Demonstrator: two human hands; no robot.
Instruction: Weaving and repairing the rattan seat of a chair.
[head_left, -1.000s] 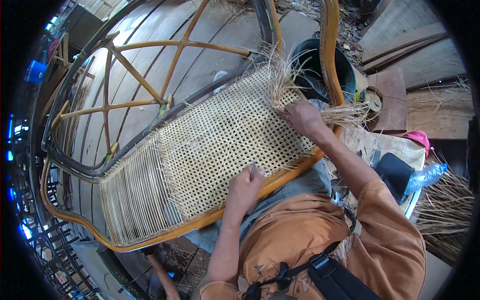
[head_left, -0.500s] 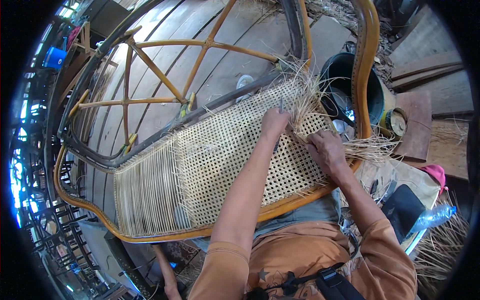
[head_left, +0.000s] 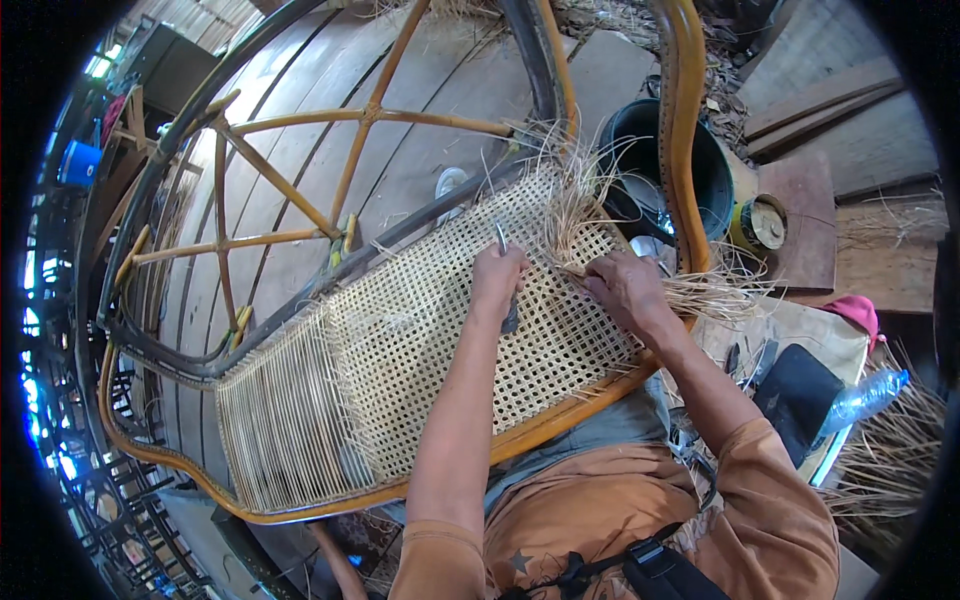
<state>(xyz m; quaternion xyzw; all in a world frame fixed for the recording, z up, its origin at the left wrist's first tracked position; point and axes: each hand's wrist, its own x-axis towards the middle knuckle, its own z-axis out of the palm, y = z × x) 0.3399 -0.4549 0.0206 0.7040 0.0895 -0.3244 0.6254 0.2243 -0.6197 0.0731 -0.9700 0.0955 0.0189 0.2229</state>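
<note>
Spanning most of the view, the frame (head_left: 560,416) lies tilted across the person's legs, its curved rails bent round the panel (head_left: 400,360). Judged by its look, the panel is largely done: the wide middle and right part carries a close open-hole weave from the far rail to the near one. At the left end only parallel strands (head_left: 285,415) show, with no cross weave through them; whether that band is finished or left so, I cannot tell. Work seems left at the right end, where loose ends (head_left: 575,220) stand up in a tangled tuft by the far corner and a second tuft (head_left: 722,292) sticks out past the rail, both untrimmed. Beyond that end stand a dark bucket (head_left: 622,140) and, just beside it, a yellow tin (head_left: 768,222). The right hand (head_left: 628,285) rests at the panel's right edge, near the tufts, fingers curled down; whether they pinch a strand is hidden. The left hand (head_left: 497,275) is over the weave, wrapped round a slim tool (head_left: 501,236), its metal tip pointing away from the body.
</note>
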